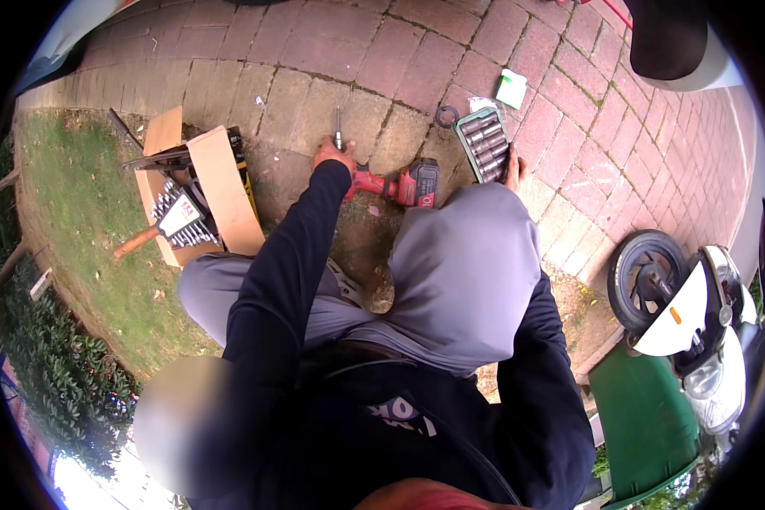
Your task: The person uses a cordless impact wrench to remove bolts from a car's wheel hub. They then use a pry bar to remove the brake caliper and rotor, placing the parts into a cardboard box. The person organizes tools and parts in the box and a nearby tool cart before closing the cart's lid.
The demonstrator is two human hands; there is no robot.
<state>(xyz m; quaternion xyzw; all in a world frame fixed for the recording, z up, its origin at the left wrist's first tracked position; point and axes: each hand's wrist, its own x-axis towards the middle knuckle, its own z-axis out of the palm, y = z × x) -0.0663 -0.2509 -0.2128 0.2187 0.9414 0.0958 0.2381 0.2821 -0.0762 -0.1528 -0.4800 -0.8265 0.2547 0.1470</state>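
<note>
My left hand [334, 156] is closed around the front end of a red cordless drill [397, 186]. A thin metal bit [338, 121] sticks out beyond my fingers, away from me. The drill's dark battery [424, 182] points to the right, beside my raised knee. My right hand [516, 172] grips the right edge of a green-edged case of dark metal sockets [484, 140]. That case is tilted just past the knee, which hides part of the hand and wrist.
On the left, an open cardboard box [221, 183] holds tools, with a spanner set [181, 216] leaning out. A black ring [447, 116] and a green-and-white packet [511, 88] lie on the paving. At right are a white scooter [697, 331] and a green bin [642, 425].
</note>
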